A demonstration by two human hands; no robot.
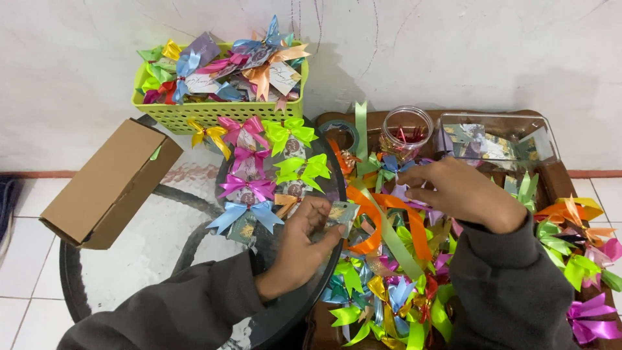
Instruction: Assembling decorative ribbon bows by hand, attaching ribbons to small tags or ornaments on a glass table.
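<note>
My left hand (299, 249) rests on a round glass table (149, 253) and pinches a small clear-wrapped card packet (341, 216) by its edge. My right hand (457, 191) reaches into a heap of coloured ribbon bows (382, 285) on a brown tray (557, 181), its fingers closed around a pale lilac bow (403, 192). Long orange ribbon strips (414, 227) and a green strip lie across the heap between the two hands. Finished packets with bows (256, 188), pink, green, blue and yellow, lie in rows just beyond my left hand.
A lime green basket (214, 113) full of bowed packets stands against the wall. A cardboard box (107, 185) sits at the left table edge. A clear jar (406, 133), a tape roll (339, 135) and a clear plastic box (495, 139) stand behind the bow heap.
</note>
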